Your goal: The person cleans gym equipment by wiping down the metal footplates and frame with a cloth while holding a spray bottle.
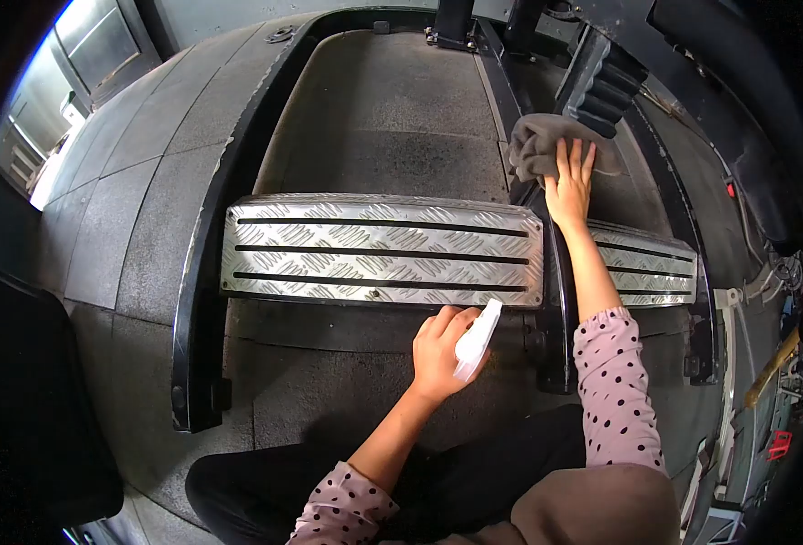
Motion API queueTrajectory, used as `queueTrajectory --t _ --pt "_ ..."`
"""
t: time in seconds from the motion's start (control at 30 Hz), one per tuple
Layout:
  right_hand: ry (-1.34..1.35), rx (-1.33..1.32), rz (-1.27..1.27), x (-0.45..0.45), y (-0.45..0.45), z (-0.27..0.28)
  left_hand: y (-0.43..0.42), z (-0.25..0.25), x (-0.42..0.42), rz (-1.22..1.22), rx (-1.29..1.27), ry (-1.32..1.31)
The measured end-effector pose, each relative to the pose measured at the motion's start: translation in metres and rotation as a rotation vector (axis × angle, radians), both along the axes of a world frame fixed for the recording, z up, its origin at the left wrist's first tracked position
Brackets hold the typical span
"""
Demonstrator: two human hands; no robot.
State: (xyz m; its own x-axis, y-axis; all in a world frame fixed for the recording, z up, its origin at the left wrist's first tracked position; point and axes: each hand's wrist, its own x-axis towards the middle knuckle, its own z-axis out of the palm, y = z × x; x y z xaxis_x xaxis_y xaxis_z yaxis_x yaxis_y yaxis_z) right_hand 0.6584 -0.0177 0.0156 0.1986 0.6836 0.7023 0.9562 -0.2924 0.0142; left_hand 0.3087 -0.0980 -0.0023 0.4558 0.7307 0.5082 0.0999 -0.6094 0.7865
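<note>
My left hand point(442, 350) is wrapped round a white spray bottle point(478, 341), just below the front edge of a silver diamond-plate footrest point(383, 250) with black strips. My right hand point(571, 186) lies with fingers spread on a crumpled grey-brown cloth point(537, 145). That cloth rests against the black frame, beneath a ribbed dark part point(605, 95). Under the cloth, the surface it touches is hidden. A second, smaller silver plate point(646, 263) sits to the right of my right forearm.
Black metal beams point(211, 263) frame the footrest on both sides. Dark rubber tiles point(138, 218) cover the floor. At far left is a dark padded object point(38, 400). Tools and a red item point(780, 445) lie at the right edge.
</note>
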Motion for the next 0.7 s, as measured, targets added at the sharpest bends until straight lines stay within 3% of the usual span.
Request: queueTrajectory --t 0.1,0.13,0.23,0.27,0.33,0.43,0.5,0.63,0.7 --pt "0.075 0.044 -0.074 0.007 0.004 -0.008 -0.001 -0.001 -0.001 -0.001 -0.001 0.006" --pt "0.184 0.043 -0.099 0.012 0.006 -0.013 -0.001 0.000 0.000 0.002 -0.006 0.007" --pt "0.730 0.551 0.036 0.015 0.032 -0.012 0.000 -0.001 0.001 0.008 -0.025 0.018" --pt "0.974 0.634 -0.110 0.019 0.040 -0.005 0.000 -0.002 0.001 0.013 -0.019 0.015" --pt "1.107 0.567 -0.145 0.022 0.035 0.008 -0.001 -0.001 0.002 0.019 -0.009 0.010" --pt "1.247 0.823 0.100 0.089 0.048 -0.022 -0.001 -0.004 0.002 0.020 -0.027 0.006" --pt "1.611 0.814 0.075 0.111 0.036 -0.018 0.000 -0.002 0.001 0.011 -0.027 0.011" --pt "1.794 1.133 0.365 0.073 -0.012 0.015 -0.001 -0.001 0.000 0.006 -0.010 0.025" --pt "1.605 1.152 0.413 0.054 -0.037 0.025 -0.001 0.000 -0.002 0.003 -0.016 0.027"
